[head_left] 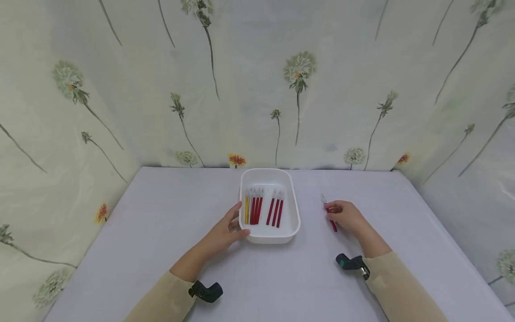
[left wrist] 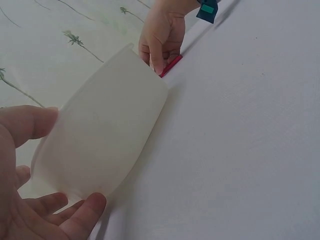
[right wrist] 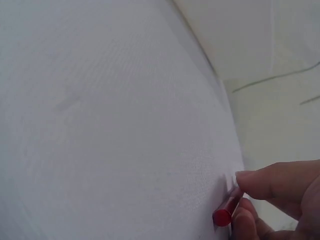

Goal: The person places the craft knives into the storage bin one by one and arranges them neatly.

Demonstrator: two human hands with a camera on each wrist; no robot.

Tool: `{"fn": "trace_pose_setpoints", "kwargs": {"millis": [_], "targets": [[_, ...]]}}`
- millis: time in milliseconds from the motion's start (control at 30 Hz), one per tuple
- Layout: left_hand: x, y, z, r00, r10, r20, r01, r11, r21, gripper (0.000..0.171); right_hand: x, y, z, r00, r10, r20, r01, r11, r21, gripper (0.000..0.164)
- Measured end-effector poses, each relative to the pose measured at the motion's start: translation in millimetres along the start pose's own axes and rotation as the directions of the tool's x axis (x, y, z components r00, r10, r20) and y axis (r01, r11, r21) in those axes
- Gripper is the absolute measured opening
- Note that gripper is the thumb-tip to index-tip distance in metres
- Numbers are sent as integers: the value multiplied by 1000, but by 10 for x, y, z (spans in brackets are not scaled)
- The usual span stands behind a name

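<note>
My left hand [head_left: 225, 230] grips the left side of a white plastic tray [head_left: 295, 219], thumb near its front corner. In the left wrist view its fingertips [left wrist: 90, 205] press on the tray's pale outer wall [left wrist: 110, 115]. Inside the tray, slim red sticks [head_left: 257, 211] with clear tips lie in a left group beside a yellow one [head_left: 246, 210], with another red group [head_left: 275, 212] to the right. To the right of the tray, my right hand [head_left: 348, 217] pinches one more red stick [head_left: 333, 225] with a clear tip. Its flat red end [right wrist: 222, 217] shows in the right wrist view.
A white cloth [head_left: 185, 192] covers the table. Behind and at both sides stands a pale sheet [head_left: 249, 89] printed with dandelions. Dark camera mounts sit on the left wrist [head_left: 206, 291] and the right wrist [head_left: 351, 263].
</note>
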State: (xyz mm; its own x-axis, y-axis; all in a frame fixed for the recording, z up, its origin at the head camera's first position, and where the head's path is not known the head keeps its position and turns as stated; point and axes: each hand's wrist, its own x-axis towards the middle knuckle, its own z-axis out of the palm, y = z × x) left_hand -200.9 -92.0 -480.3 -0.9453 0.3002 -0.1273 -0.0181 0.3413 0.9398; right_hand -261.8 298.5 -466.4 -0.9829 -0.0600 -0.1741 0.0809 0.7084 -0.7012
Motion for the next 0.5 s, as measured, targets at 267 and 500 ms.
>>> {"fn": "trace_pose_setpoints", "kwargs": {"millis": [267,500], "targets": [[-14,4,-3,1000,-1,0,1,1000,-6,90,54,21,13,1000,17,8,-17,999,-35,39],[-13,15,4,1000,10,2,-10,1000,-5,89,96,28,-2,999,44,7,-43,997,-64,39]]}}
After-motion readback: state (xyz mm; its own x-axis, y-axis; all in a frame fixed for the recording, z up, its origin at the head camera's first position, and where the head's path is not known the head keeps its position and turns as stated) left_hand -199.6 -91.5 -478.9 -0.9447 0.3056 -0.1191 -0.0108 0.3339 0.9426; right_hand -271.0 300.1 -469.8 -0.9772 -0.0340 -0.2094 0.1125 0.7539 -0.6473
